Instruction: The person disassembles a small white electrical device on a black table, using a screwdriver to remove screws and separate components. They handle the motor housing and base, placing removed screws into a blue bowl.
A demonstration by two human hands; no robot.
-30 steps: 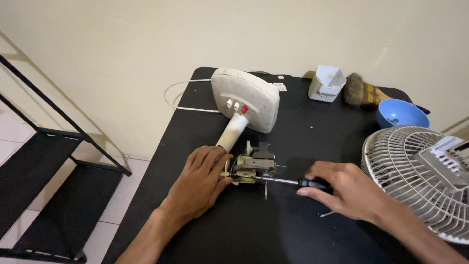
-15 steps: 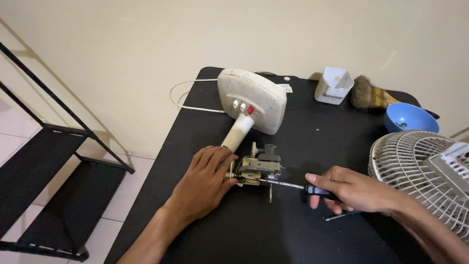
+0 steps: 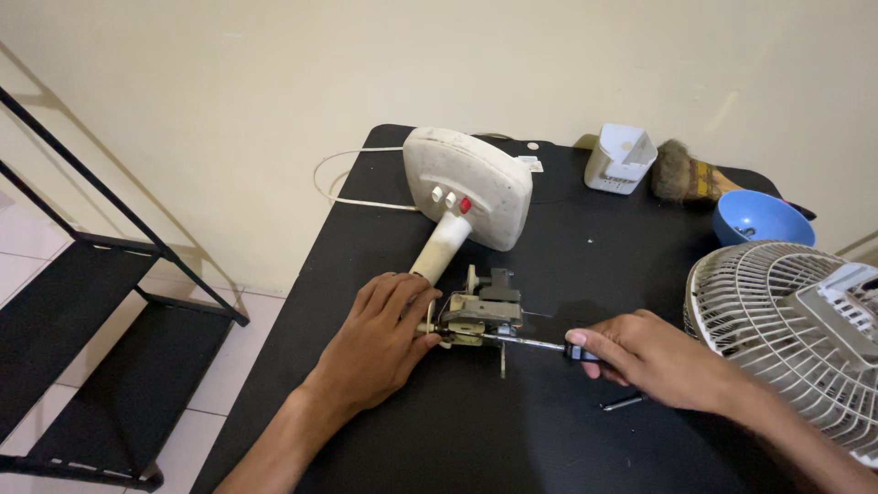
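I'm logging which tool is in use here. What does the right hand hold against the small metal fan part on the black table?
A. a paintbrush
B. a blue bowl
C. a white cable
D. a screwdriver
D: the right hand grips a screwdriver whose metal shaft reaches the metal fan part, which the left hand steadies.

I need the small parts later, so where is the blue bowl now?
In the head view the blue bowl stands at the table's far right, beside the brush and just behind the white fan grille.
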